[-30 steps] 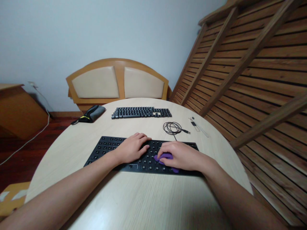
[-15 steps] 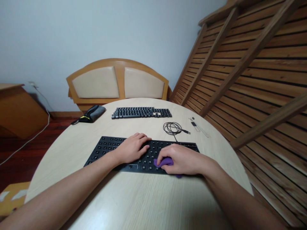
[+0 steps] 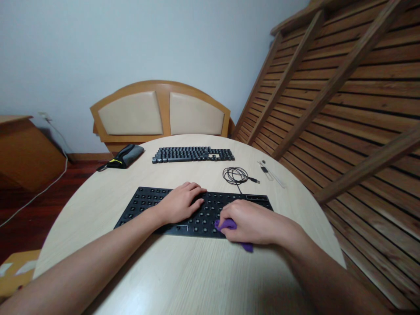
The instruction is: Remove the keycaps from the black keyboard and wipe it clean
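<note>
A black keyboard base (image 3: 144,203) without keycaps, its switches bare, lies across the table in front of me. My left hand (image 3: 180,203) rests flat on its middle, fingers stretched out and pointing right. Bunched in my right hand (image 3: 246,221) is a purple cloth (image 3: 228,224), pressed against the right part of the base near its front edge. One end of the cloth hangs out below the hand. My right palm and wrist hide the base's right front corner.
Loose black keycaps (image 3: 183,154) stand in keyboard order at the back of the round table (image 3: 197,280). A coiled USB cable (image 3: 235,176) lies behind the base. Farther right is a thin wire tool (image 3: 266,171); a dark pouch (image 3: 126,156) sits back left.
My right hand and the purple cloth have shifted slightly right and toward me, and more cloth shows below the hand. The left hand has stayed in place.
</note>
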{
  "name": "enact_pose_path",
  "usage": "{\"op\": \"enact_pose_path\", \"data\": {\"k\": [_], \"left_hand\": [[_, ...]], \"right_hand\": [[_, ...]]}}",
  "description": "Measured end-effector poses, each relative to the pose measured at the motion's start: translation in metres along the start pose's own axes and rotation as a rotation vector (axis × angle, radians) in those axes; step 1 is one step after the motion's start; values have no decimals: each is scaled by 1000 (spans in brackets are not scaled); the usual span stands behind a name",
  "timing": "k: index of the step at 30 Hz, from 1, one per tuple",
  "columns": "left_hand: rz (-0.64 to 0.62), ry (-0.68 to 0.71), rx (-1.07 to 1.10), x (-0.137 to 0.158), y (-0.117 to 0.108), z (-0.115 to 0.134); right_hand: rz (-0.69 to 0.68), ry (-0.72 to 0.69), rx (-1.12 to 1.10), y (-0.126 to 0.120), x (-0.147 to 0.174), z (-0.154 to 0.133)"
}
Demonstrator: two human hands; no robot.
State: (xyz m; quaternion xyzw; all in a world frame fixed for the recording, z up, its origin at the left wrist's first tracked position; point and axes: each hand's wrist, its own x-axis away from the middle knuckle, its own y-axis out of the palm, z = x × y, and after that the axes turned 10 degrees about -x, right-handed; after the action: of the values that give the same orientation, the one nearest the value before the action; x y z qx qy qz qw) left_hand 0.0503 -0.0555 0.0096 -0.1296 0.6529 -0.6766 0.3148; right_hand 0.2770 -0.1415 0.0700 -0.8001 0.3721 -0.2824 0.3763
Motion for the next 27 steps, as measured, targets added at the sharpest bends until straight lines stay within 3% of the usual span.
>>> {"op": "enact_pose_path", "data": {"k": [6,13,22,24,27], "left_hand": [[-8,0,-25,0,0,0],[-29,-5,-4,-1,-4,2],[-227,3,33,18,-28,-19],[-275,-6,35,20,-31,-21],[-317,-29,44,19,-33,-21]], "right_hand": [[69,-44,-59,-6,-2,6],[-11,-7,-51,1,-5,9],[-51,87,-119,-13,5,18],[7,43,-151,-16,3,19],[224,-52,-132,-12,-5,19]]}}
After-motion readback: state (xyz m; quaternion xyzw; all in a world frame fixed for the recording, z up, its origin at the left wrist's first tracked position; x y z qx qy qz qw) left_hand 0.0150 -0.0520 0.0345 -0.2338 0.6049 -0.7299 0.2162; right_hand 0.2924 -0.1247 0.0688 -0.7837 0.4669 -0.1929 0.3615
